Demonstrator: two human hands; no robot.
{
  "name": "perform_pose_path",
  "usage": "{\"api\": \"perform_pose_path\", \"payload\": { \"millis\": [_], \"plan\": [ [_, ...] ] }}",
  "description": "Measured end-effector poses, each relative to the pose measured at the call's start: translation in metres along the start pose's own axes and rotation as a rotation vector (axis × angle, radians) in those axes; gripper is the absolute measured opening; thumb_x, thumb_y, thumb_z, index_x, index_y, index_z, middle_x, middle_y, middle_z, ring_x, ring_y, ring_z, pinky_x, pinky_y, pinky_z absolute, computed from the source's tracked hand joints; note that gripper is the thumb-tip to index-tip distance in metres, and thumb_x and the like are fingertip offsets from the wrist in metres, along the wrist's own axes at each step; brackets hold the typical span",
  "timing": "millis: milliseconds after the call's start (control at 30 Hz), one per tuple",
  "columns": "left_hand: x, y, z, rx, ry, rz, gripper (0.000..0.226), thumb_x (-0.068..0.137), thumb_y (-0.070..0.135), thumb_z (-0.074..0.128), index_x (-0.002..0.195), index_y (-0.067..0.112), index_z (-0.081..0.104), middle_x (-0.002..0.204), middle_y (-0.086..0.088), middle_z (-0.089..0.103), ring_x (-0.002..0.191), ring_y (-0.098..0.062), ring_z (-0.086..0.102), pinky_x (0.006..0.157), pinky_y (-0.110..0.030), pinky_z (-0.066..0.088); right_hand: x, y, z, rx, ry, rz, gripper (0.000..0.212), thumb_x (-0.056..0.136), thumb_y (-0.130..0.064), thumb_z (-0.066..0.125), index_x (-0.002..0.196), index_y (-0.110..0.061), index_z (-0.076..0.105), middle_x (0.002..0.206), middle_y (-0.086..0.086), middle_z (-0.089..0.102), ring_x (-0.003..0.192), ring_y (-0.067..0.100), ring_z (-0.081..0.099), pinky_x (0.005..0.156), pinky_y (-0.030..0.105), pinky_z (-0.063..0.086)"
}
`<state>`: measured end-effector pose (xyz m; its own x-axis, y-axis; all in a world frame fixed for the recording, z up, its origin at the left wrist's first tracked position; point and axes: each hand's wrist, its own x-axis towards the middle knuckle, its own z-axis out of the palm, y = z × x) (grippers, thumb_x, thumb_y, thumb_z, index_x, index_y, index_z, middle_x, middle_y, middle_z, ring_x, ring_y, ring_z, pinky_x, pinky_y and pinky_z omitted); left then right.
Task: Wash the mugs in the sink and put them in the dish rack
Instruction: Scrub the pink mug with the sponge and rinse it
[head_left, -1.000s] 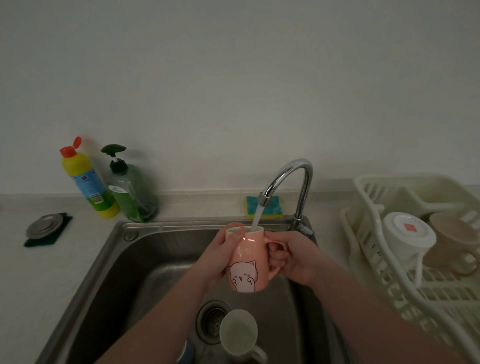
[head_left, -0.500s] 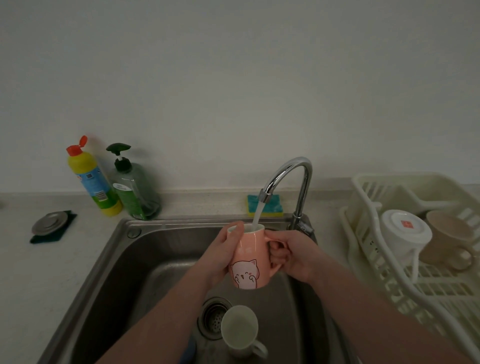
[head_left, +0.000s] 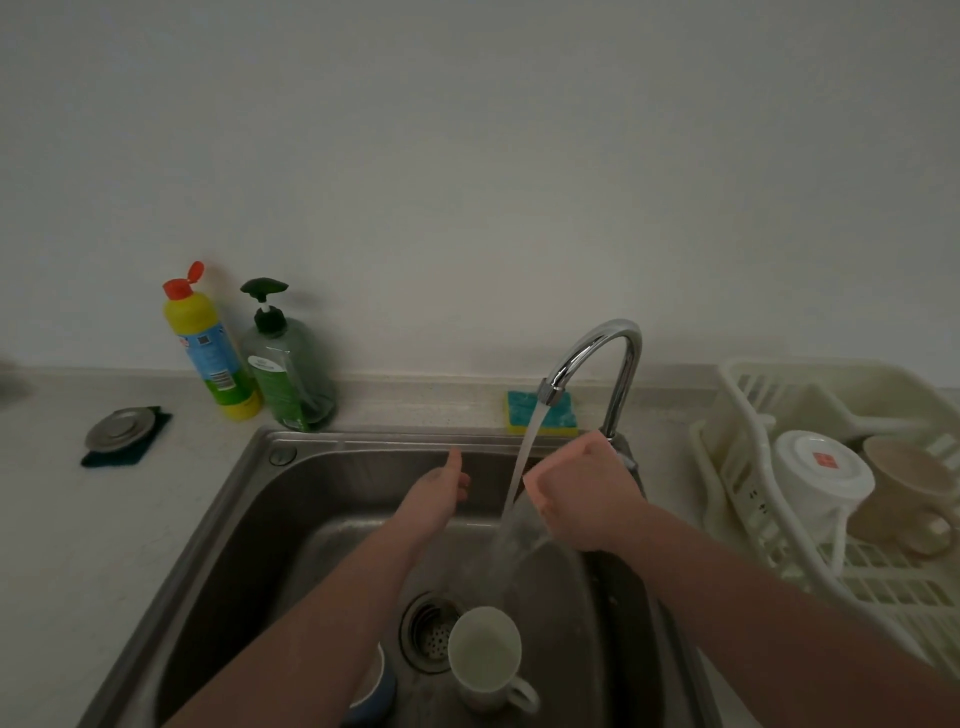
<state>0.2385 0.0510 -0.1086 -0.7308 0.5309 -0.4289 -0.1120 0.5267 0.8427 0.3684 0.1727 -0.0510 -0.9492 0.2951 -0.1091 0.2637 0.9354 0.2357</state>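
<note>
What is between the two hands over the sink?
In the head view, the stream of tap water falls between the left hand and the right hand. A sliver of the pink mug shows at the right hand's edge.

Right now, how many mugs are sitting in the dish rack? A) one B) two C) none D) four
B: the dish rack holds a white mug, bottom towards the camera, and a beige mug beside it.
</note>
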Motion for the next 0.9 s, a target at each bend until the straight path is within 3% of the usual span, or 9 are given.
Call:
{"api": "perform_pose_path", "payload": {
  "millis": [133, 267, 367, 433, 500, 567, 633, 767, 900],
  "plan": [
    [0.003, 0.0, 0.0, 0.009, 0.003, 0.018, 0.055, 0.101, 0.052, 0.027, 0.117, 0.013, 0.062, 0.116, -0.005, 0.064, 0.109, -0.021, 0.057, 0.089, -0.035, 0.039, 0.004, 0.006, -0.001, -0.089, 0.042, 0.024, 0.014, 0.093, -0.028, 0.048, 0.081, -0.021, 0.05, 0.079, -0.002, 0.056, 0.08, 0.017, 0.054, 0.095, 0.042, 0.035],
    [0.005, -0.003, 0.0, -0.028, -0.007, 0.016, 0.043, 0.103, 0.043, 0.033, 0.119, 0.014, 0.06, 0.119, -0.005, 0.063, 0.111, -0.02, 0.057, 0.089, -0.034, 0.039, 0.002, 0.013, -0.008, 0.309, 0.097, 0.18, 0.023, 0.097, -0.033, 0.039, 0.084, -0.021, 0.053, 0.088, -0.002, 0.059, 0.088, 0.017, 0.057, 0.089, 0.032, 0.045],
    [0.006, 0.0, 0.001, -0.095, -0.027, 0.031, 0.04, 0.104, 0.039, 0.034, 0.122, 0.012, 0.058, 0.122, -0.007, 0.062, 0.111, -0.021, 0.057, 0.088, -0.032, 0.04, -0.002, 0.021, 0.0, 1.168, 0.103, 0.501, 0.023, 0.093, -0.026, 0.055, 0.072, -0.015, 0.056, 0.071, -0.002, 0.056, 0.07, 0.014, 0.055, 0.058, 0.02, 0.04],
    [0.003, 0.005, 0.003, -0.165, -0.048, 0.033, 0.043, 0.103, 0.041, 0.034, 0.121, 0.011, 0.059, 0.122, -0.008, 0.063, 0.108, -0.021, 0.059, 0.092, -0.035, 0.043, -0.007, 0.023, 0.009, 1.689, 0.12, 0.596, 0.022, 0.088, -0.018, 0.061, 0.068, -0.012, 0.053, 0.06, -0.002, 0.049, 0.057, 0.013, 0.045, 0.055, 0.022, 0.035],
    [0.0, 0.009, 0.006, -0.226, -0.091, 0.038, 0.048, 0.102, 0.047, 0.032, 0.116, 0.012, 0.062, 0.119, -0.009, 0.066, 0.107, -0.021, 0.061, 0.098, -0.041, 0.046, -0.009, 0.022, 0.018, 2.019, 0.101, 0.591, 0.021, 0.087, -0.012, 0.058, 0.068, -0.012, 0.052, 0.052, -0.003, 0.04, 0.048, 0.011, 0.033, 0.054, 0.025, 0.028],
    [-0.007, 0.016, 0.011, -0.289, -0.126, 0.036, 0.053, 0.101, 0.05, 0.029, 0.11, 0.012, 0.065, 0.11, -0.011, 0.069, 0.1, -0.023, 0.065, 0.091, -0.039, 0.051, -0.007, 0.017, 0.023, 2.25, 0.06, 0.562, 0.025, 0.089, -0.013, 0.055, 0.064, -0.013, 0.049, 0.05, -0.004, 0.034, 0.044, 0.01, 0.025, 0.053, 0.025, 0.021],
    [-0.01, 0.021, 0.016, -0.337, -0.147, 0.041, 0.061, 0.098, 0.057, 0.029, 0.107, 0.011, 0.068, 0.102, -0.011, 0.073, 0.094, -0.023, 0.069, 0.085, -0.036, 0.054, -0.003, 0.011, 0.024, 2.399, 0.036, 0.564, 0.032, 0.091, -0.017, 0.053, 0.059, -0.015, 0.045, 0.047, -0.004, 0.031, 0.04, 0.009, 0.022, 0.053, 0.025, 0.018],
    [-0.021, 0.033, 0.021, -0.329, -0.126, 0.111, 0.062, 0.093, 0.065, 0.031, 0.091, 0.017, 0.07, 0.096, -0.013, 0.074, 0.091, -0.028, 0.07, 0.088, -0.042, 0.053, 0.002, 0.005, 0.026, 2.519, 0.002, 0.607, 0.044, 0.093, -0.026, 0.051, 0.052, -0.019, 0.035, 0.04, -0.005, 0.026, 0.033, 0.009, 0.019, 0.042, 0.021, 0.023],
    [-0.024, 0.035, 0.02, -0.135, -0.15, 0.381, 0.066, 0.078, 0.078, 0.046, 0.114, 0.024, 0.061, 0.108, -0.002, 0.069, 0.094, -0.013, 0.067, 0.084, -0.032, 0.055, -0.004, 0.011, 0.034, 2.533, 0.043, 0.567, 0.044, 0.086, -0.021, 0.053, 0.05, -0.019, 0.028, 0.038, -0.004, 0.024, 0.033, 0.01, 0.019, 0.043, 0.019, 0.018]
  ]
}}
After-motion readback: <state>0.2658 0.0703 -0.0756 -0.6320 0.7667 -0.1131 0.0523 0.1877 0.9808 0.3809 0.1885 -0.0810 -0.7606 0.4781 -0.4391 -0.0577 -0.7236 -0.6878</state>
